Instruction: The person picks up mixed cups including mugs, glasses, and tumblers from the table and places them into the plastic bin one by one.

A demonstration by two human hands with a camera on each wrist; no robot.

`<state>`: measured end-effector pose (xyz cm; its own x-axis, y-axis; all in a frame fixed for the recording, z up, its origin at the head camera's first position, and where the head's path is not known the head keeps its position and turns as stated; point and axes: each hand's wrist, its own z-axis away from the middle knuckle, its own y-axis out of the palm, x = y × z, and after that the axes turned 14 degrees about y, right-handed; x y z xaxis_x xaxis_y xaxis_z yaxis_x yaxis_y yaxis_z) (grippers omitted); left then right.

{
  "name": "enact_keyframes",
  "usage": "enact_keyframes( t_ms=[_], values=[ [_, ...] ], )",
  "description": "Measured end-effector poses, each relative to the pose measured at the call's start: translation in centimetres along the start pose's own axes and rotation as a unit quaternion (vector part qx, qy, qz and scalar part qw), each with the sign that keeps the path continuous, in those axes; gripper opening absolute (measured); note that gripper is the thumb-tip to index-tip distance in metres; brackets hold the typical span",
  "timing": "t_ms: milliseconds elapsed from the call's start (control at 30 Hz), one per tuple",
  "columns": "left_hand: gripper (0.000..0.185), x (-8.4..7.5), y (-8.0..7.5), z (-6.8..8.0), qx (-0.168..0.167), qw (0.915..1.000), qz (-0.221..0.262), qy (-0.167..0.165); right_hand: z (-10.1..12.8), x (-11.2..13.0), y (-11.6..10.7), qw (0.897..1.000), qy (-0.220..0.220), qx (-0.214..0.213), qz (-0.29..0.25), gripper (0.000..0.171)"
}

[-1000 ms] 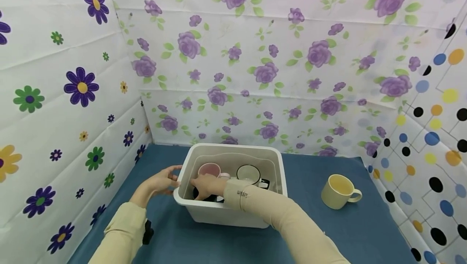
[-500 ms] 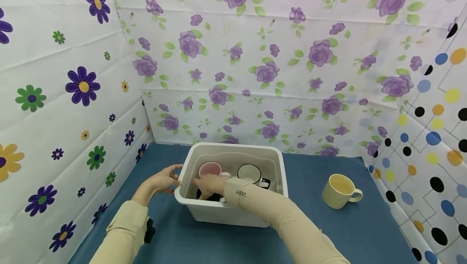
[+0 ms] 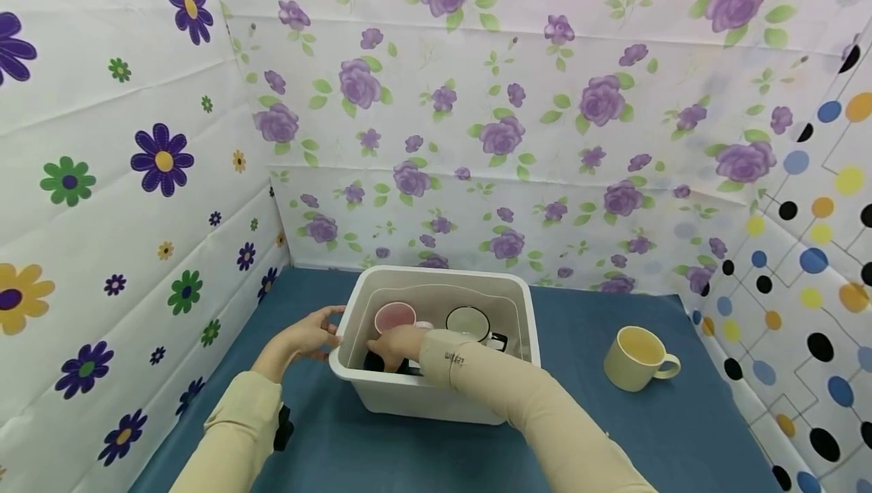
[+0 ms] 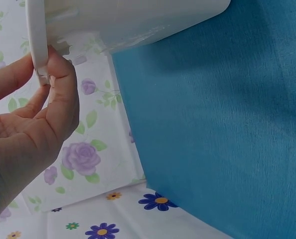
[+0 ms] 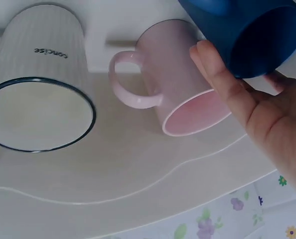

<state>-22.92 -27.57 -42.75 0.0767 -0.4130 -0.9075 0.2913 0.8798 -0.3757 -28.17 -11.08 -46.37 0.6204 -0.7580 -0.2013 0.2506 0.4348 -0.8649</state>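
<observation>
White plastic bin (image 3: 436, 402) stands on the blue tablecloth (image 3: 613, 432); the left hand (image 3: 303, 335) pinches its left rim between thumb and fingers. Inside it, the right hand (image 3: 398, 344) grips a dark blue cup (image 5: 257, 35), just beside a pink mug (image 5: 188, 99) and a white ribbed mug (image 5: 38, 84). A yellow mug (image 3: 636, 358) sits well apart on the cloth to the right.

- The word "concise" is showing in dark print, upside down, on the ribbed side of the white mug (image 5: 38, 82), upper left of the right wrist view.
- Small dark lettering is showing on the right sleeve cuff (image 3: 453, 360), centre of the head view; it is reading as illegible.
</observation>
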Motion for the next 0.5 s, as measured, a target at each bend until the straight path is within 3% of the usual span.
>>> enact_keyframes(
  t_ms=[200, 500],
  values=[
    [0.067, -0.1, -0.1, -0.2, 0.0, 1.0, -0.002, -0.002, 0.4, -0.5, -0.2, 1.0, -0.028, -0.011, 0.005, 0.062],
    [0.066, -0.2, 0.1, -0.1, -0.003, 1.0, -0.006, -0.006, 1.4, -1.5, -0.8, 0.999, -0.015, -0.008, -0.032, 0.061]
  ],
)
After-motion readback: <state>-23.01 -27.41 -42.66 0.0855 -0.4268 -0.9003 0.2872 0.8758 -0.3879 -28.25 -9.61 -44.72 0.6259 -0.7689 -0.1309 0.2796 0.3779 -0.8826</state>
